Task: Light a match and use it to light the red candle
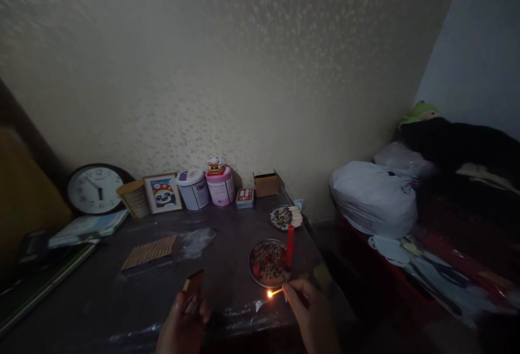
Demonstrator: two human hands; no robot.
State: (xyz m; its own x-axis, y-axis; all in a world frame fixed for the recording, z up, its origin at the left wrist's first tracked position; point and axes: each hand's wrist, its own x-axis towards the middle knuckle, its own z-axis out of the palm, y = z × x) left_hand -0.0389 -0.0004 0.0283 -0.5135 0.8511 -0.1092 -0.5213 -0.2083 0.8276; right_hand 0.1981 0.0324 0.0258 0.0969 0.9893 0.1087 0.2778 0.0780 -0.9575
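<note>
My right hand [311,313] pinches a burning match [275,291], its small flame pointing left just below a round metal dish [268,263]. A red candle [290,245] stands upright at the dish's right edge. My left hand [183,324] grips a matchbox [193,284] at the near edge of the dark table [223,251]. Behind the candle sits a smaller dish [284,217] piled with matchsticks.
Along the wall stand a round clock [94,189], a tan cup [134,198], a framed panda picture [163,192], two tins [207,187], a small red box [245,198] and a cardboard box [266,184]. A white bag [374,197] lies on the bed at right.
</note>
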